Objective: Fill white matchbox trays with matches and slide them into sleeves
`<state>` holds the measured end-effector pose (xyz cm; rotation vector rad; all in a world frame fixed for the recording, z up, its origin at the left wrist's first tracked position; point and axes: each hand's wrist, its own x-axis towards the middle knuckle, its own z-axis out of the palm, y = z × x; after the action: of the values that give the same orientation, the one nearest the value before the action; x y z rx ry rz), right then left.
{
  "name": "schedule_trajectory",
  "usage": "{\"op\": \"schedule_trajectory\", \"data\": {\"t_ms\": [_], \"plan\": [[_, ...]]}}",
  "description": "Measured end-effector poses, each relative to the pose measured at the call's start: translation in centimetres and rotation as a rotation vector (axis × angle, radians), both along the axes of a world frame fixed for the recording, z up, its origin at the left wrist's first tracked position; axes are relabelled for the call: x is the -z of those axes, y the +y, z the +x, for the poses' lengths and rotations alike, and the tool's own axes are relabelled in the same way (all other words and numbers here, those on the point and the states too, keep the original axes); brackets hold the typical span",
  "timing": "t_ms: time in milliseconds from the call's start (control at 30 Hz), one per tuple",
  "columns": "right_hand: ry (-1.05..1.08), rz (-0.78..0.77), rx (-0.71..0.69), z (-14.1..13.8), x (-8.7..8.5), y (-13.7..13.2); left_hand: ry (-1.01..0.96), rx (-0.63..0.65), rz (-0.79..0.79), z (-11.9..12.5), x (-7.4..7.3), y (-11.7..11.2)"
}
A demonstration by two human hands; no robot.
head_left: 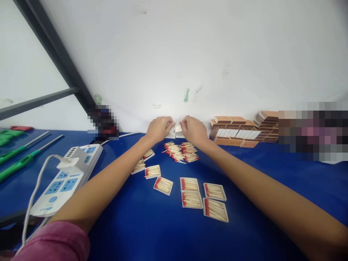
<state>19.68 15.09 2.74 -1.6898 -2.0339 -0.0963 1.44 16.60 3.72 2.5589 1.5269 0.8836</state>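
Observation:
My left hand and my right hand reach to the back of the blue table, close to the wall. The fingers of both are curled in a pinch at small white matchbox trays between them; whether each grips a tray is hidden. Just in front lies a loose pile of red-headed matches. Nearer to me are several trays filled with matches, such as a front right tray and a tray below my left forearm. More filled trays are partly covered by that forearm.
Stacked brown matchboxes stand against the wall on the right, with white trays among them. At left, a white power strip holds a plugged-in adapter and cable. Green-handled long lighters lie beyond it. A dark metal frame slants at upper left.

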Motion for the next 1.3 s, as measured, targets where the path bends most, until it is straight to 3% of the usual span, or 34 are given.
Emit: {"op": "schedule_trajectory", "data": {"t_ms": [233,433,600,800,1067,1300], "plan": [[-0.185,0.034,-0.066,-0.2,0.2,-0.7,-0.114,-0.139,0.017,-0.7,1.4,-0.2],[-0.342,0.018,-0.386,1.9,-0.6,-1.1,-0.217,-0.162,-0.056,-1.2,2.2,-0.1],[-0.326,-0.087,-0.469,3.0,-1.2,-0.8,-0.223,-0.195,-0.046,-0.5,2.6,-0.2],[-0.341,-0.157,-0.51,3.1,-1.5,-0.6,-0.078,-0.242,0.012,-0.3,2.4,-1.2],[-0.404,-0.183,-0.515,2.2,-1.2,-0.8,0.207,-0.087,0.02,-1.7,1.6,-2.8],[-0.444,-0.169,-0.488,2.0,-1.7,-1.1,0.284,-0.039,0.051,-1.4,2.0,-2.3]]}}
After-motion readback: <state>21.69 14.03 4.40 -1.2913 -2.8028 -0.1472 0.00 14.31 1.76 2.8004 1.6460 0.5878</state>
